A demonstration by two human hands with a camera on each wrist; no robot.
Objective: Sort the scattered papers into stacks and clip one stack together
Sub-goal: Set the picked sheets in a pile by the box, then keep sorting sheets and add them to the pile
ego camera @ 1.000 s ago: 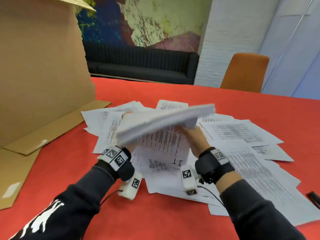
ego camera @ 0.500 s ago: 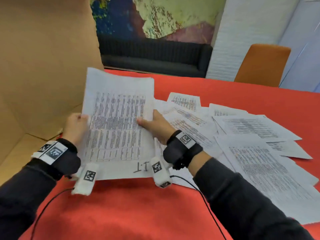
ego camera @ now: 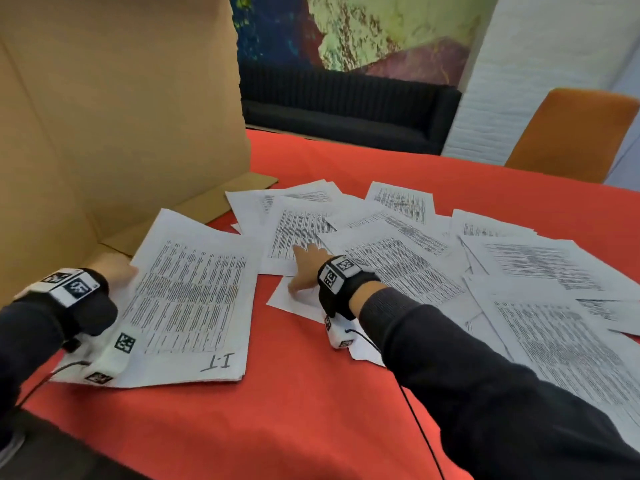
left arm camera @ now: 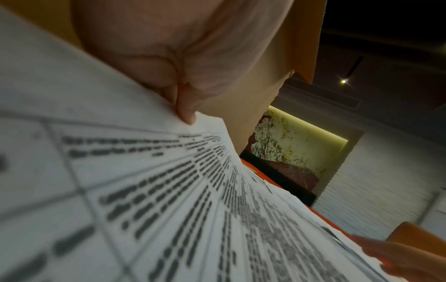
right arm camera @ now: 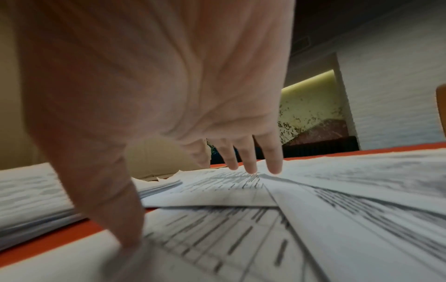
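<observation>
Your left hand [ego camera: 116, 273] pinched the "1-1" stack [ego camera: 188, 299] at nine o'clock. Your right hand [ego camera: 306, 270], fingers spread, pressed overlapping loose sheets [ego camera: 381, 244]; dragging could have pulled several together.

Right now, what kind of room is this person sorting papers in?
Probably an office lounge or meeting room: a large red table strewn with printed papers, a dark sofa under a big abstract painting, and an orange chair.

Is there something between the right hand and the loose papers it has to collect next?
Nothing visible. The right hand already rests with spread fingers on the scattered papers. The left hand holds the stack marked 1.1 beside them.
</observation>
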